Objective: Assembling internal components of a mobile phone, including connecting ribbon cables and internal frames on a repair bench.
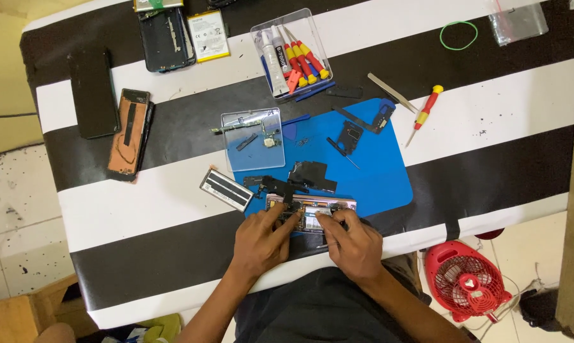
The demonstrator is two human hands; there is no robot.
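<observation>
Presently, an opened phone point(310, 213) at the blue mat's point(376, 171) near edge is steadied by left hand point(261, 240) fingertips and probed by right hand point(352, 244) fingertips, neither gripping; internal disassembly is judged underway, fine precision needed next.

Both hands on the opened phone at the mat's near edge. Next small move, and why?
Probably steady the opened phone with the left hand and let the right hand's fingertips work at its middle: both hands already press on it, and no tool is held.
</observation>
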